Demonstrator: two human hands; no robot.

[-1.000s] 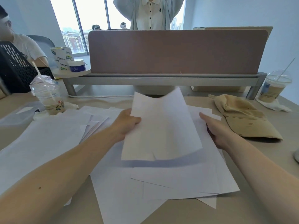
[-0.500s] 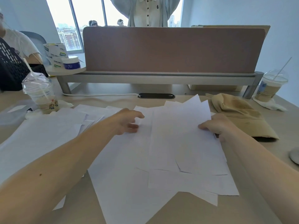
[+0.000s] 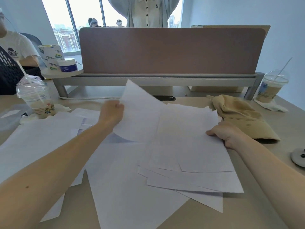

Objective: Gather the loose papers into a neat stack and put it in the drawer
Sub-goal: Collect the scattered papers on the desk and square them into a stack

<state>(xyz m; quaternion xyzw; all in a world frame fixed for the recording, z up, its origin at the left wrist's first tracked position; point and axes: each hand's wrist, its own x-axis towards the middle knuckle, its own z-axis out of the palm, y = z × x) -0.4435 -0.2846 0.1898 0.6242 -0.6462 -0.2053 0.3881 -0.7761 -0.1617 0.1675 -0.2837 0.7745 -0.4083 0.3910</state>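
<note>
White loose papers cover the desk. My left hand (image 3: 113, 111) grips the left edge of one lifted sheet (image 3: 140, 113), which tilts up off the desk near the middle. My right hand (image 3: 224, 133) holds the right edge of a rough pile of several sheets (image 3: 189, 154) in front of me, thumb on top. More loose sheets (image 3: 41, 138) lie spread at the left, and one large sheet (image 3: 125, 195) lies skewed near the front edge. No drawer is in view.
A beige cap (image 3: 244, 116) lies right of the pile. Lidded drink cups with straws stand at the left (image 3: 35, 100) and far right (image 3: 270, 86). A brown divider panel (image 3: 171, 50) bounds the back. A round grey disc (image 3: 298, 157) sits at the right edge. People sit and stand beyond.
My left hand let go of the sheets it held up, which dropped onto the pile under my right hand. It then took hold of another sheet and lifted it.
</note>
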